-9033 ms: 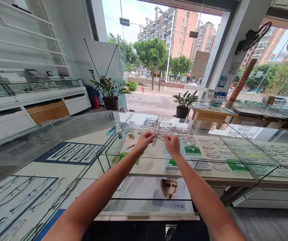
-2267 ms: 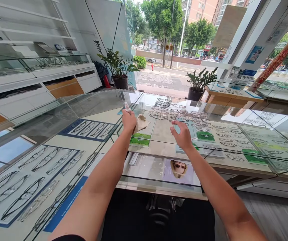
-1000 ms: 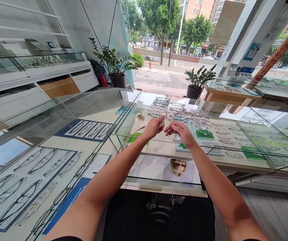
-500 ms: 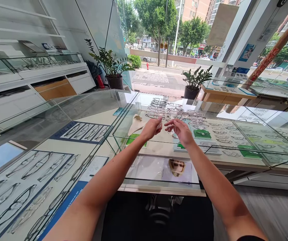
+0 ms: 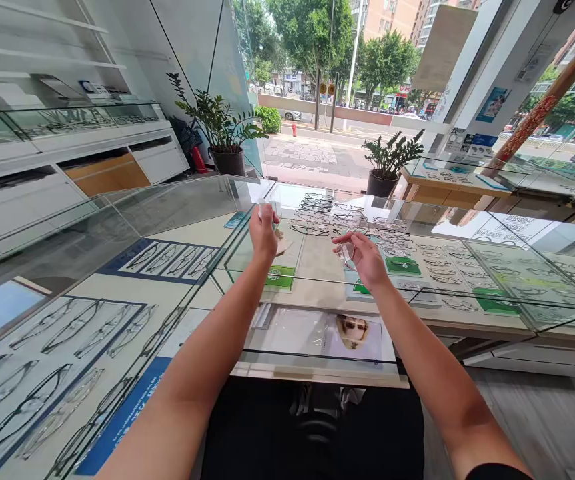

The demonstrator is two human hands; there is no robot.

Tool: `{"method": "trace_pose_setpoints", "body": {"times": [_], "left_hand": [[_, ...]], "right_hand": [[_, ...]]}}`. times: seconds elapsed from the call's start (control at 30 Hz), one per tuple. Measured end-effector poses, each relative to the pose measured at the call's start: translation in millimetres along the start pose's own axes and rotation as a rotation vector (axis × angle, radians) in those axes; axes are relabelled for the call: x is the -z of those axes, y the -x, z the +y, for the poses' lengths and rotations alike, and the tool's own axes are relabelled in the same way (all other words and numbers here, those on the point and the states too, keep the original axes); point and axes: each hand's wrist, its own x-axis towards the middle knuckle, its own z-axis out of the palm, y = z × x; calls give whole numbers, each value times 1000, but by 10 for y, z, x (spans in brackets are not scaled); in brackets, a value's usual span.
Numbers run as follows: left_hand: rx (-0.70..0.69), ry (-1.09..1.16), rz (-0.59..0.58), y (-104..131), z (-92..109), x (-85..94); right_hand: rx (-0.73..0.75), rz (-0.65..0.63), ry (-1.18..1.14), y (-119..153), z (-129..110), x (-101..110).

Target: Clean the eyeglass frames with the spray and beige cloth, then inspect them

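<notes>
My left hand (image 5: 264, 232) is raised over the glass counter (image 5: 287, 368), its fingers wrapped round something small and whitish that I cannot make out. Beside and partly behind it lies a beige cloth (image 5: 282, 245). To the right, my right hand (image 5: 362, 257) pinches a pair of clear, thin-framed glasses (image 5: 346, 253), held above the counter. The two hands are well apart. Beneath the glass, rows of glasses (image 5: 317, 202) lie beyond the hands, and a green card (image 5: 280, 277) is below my left hand.
Trays of glasses (image 5: 170, 261) fill the left counter. A green case (image 5: 402, 265) lies right of my right hand. Potted plants (image 5: 229, 160) stand behind the counter, before the window. A picture of a face in sunglasses (image 5: 352, 330) is near the front edge.
My left hand has moved left and up, away from my right hand, and now covers part of the cloth. My right hand stays nearly in place, with the glasses turned more into view.
</notes>
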Motion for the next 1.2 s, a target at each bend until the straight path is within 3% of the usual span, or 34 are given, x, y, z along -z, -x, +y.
{"method": "trace_pose_setpoints", "body": {"times": [0.1,0.17,0.3,0.53,0.67,0.77,0.83,0.93,1.03,1.2], "left_hand": [[115,-249,227,-235,-287,224],[245,-349,309,-333,-458,338],[283,-420,310,-402,-653,438],[205,-477,246,-360,-708,458],[238,-501,237,-337,-651,436],[250,-564,302,-289,-526,396],[148,-597,380,-244,-402,370],[-147,-638,414,-174,-184,324],[-328,-650,331,-111,-6,257],[-404,-600,74,-35,70,152]], "right_hand": [[11,20,1,-5,18,14],[16,25,18,-5,30,19],[18,30,48,-7,52,21],[11,15,25,-14,86,37],[12,13,53,-10,80,46],[12,14,53,-8,68,41],[15,19,55,-10,59,37],[18,29,51,-15,46,35],[13,28,35,-18,40,36],[13,31,29,-19,49,31]]}}
